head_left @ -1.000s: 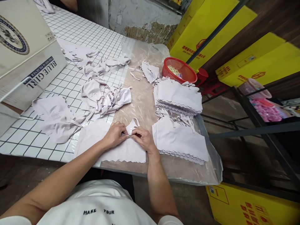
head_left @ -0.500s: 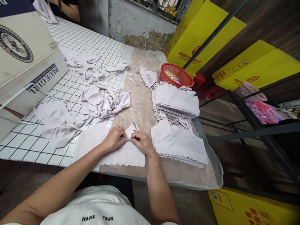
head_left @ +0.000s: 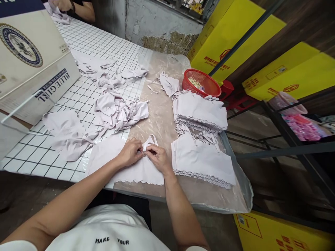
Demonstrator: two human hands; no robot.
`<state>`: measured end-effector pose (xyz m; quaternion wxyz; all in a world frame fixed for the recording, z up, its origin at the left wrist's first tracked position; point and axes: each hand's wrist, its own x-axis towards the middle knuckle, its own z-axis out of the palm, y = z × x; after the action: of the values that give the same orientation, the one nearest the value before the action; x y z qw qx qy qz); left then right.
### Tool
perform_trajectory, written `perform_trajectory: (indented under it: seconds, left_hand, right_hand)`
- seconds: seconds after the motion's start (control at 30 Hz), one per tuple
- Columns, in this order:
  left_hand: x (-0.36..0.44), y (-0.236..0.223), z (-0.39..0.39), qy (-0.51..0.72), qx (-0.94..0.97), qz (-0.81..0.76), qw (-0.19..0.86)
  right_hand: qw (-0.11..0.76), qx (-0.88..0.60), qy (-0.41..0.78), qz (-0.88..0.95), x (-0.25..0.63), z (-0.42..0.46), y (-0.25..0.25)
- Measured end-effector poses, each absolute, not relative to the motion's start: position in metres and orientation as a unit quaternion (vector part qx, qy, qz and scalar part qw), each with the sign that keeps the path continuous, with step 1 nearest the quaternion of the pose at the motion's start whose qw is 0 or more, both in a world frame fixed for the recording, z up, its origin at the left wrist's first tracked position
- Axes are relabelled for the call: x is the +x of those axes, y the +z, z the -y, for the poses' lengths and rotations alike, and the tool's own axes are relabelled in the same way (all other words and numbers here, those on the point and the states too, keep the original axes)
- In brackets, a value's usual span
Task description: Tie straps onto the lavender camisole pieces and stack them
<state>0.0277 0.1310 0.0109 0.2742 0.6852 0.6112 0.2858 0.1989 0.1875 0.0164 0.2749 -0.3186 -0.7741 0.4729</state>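
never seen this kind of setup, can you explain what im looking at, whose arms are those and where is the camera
There is no machine here: the arms belong to a person working bare-handed. The view comes from one camera on that person's head, looking forward and down, so their own white shirt shows at the bottom.

The left hand and right hand pinch a pale garment near its strap; the rest lies flat on the table.

To the right are two stacks, a front stack and a back stack, with a red basket behind. Loose garments lie to the left, near a large carton.
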Motion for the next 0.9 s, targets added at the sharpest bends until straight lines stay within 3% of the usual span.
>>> perform_trajectory:
  seconds: [0.9]
  left_hand:
    - [0.0269,0.0144,-0.1289,0.291,0.688,-0.605,0.276]
  right_hand:
    - [0.302,-0.362,0.519,0.713,0.1912,-0.1839,0.0101]
